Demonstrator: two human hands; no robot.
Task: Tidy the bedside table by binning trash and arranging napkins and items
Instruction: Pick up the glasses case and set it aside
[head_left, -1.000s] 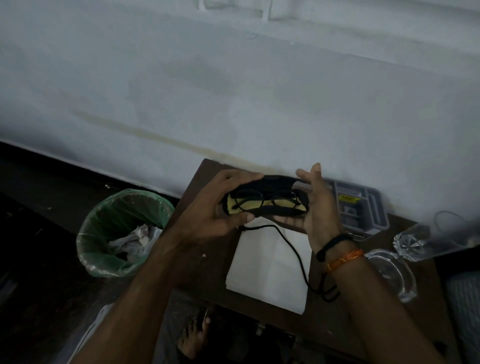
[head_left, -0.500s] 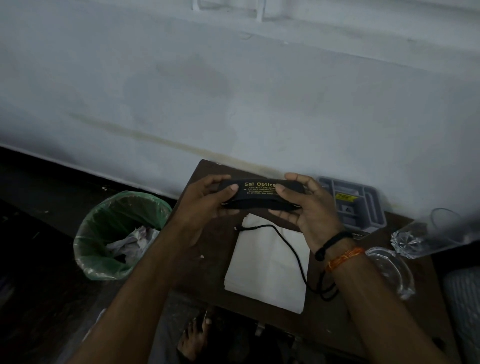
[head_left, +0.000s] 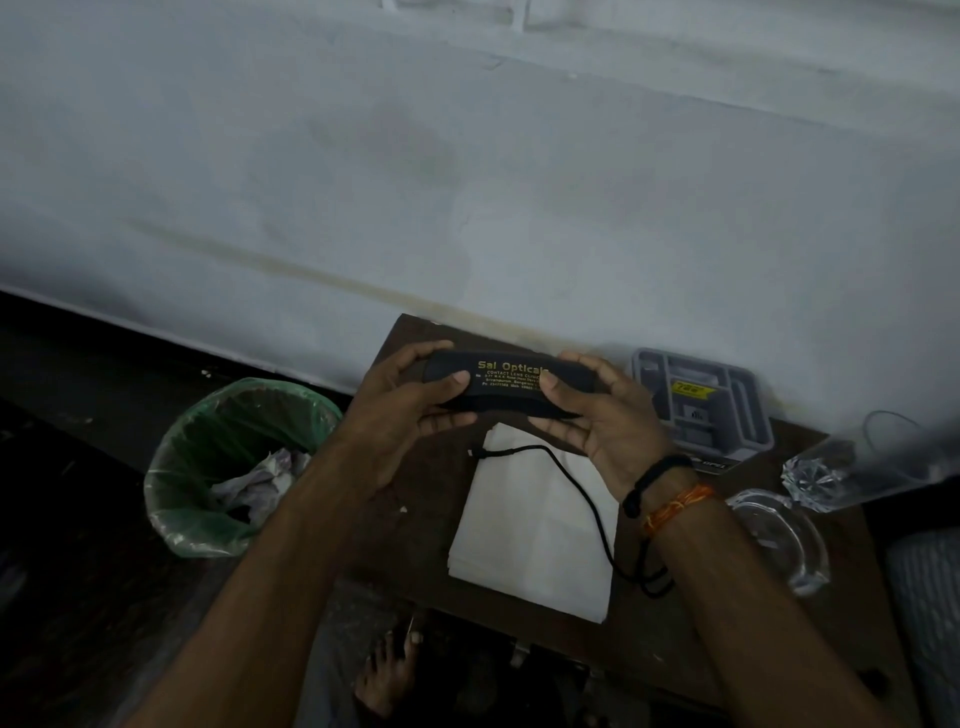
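At about eight o'clock from the bench (head_left: 410, 545), down on the floor, stands a bin (head_left: 187, 525) lined with a green bag, crumpled paper lying inside it. The left hand (head_left: 400, 415) grips the left end of a black spectacle case (head_left: 511, 387), thumb on its front face and fingers curled behind. The case is shut, held level above the bench, gold lettering facing up. The right hand (head_left: 602, 421) clamps the case's right end the same way. Below the case, at six o'clock, a stack of white napkins (head_left: 524, 535) lies flat on the bench, with a black cord (head_left: 582, 499) trailing across it toward the right wrist. At three o'clock from the case sits a grey compartment tray (head_left: 711, 410); at about four o'clock, a clear glass dish (head_left: 779, 540) rests near the bench's right edge.
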